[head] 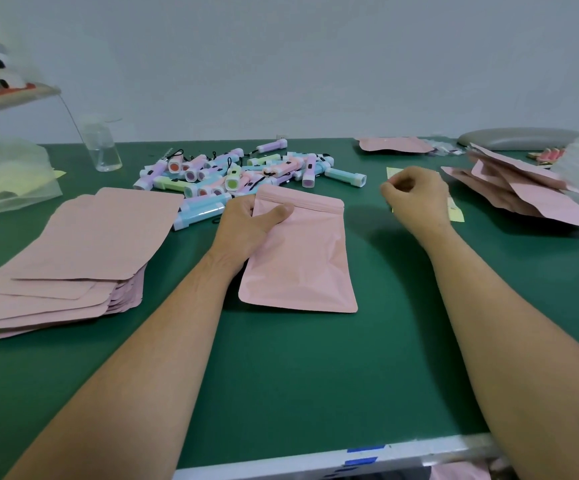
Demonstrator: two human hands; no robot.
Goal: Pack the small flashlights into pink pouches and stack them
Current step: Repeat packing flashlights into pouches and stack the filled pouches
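Item: pink zip pouch (pixel 301 258), one, flat on the green mat (pixel 298 375) at centre, zip edge away from the person, mouth apparently closed

Held by: left hand (pixel 246 226), thumb on the top face near the zip corner, fingers curled under or against the left edge; a pinch on that corner only

Right hand (pixel 416 199): hovering right of the pouch, well apart from it, fingers loosely curled toward the thumb; whether it carries anything small cannot be told

Stock: pile of pastel flashlights (pixel 246 171) just beyond the pouch; flat stack of pink pouches (pixel 73 265) at left; looser heap of pouches (pixel 523 192) at right, which may be the filled ones

Step judged in hand: opening the pouch to take a flashlight

Handling note: keep the left pinch on one wall only, let the right fingers part the zip from the free corner, then slide a flashlight in lengthwise with its cord tucked clear of the seal
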